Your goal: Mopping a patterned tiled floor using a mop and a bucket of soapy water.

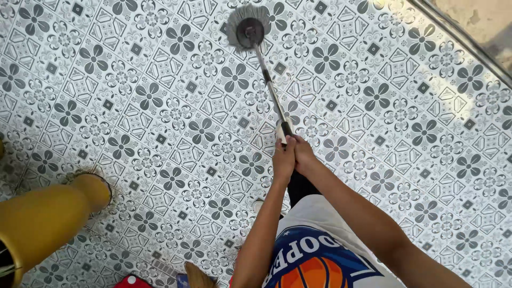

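Left hand: we are wrapping our left hand (282,159) around the near end of the mop handle (272,90), fingers curled tight on it, knuckles facing up toward the camera.
Right hand: we are closing our right hand (303,156) on the same near end, just to the right of the left hand; the two hands are touching side by side.
Arm pose: we are extending both forearms away from the body toward the far side, and they are converging to a point at the grip. The left forearm is rising almost straight from the near edge; the right forearm is coming in on a diagonal from the near right corner.
Mop handle: it is running as a thin metal rod from the grip toward the far side, leaning slightly to the left.
Mop head (249,25): the round grey head with a dark centre disc is lying on the floor at the far edge of the view, well apart from the hands.
Floor (405,106): we are standing on grey and white tiles with a flower and diamond pattern.
Yellow vessel (45,218): a large mustard-yellow vase-like vessel is showing at the near left, well apart from the mop; we cannot tell whether it is lying down or standing.
Clothing: we are wearing a white shirt (320,250) with a blue and orange basketball print.
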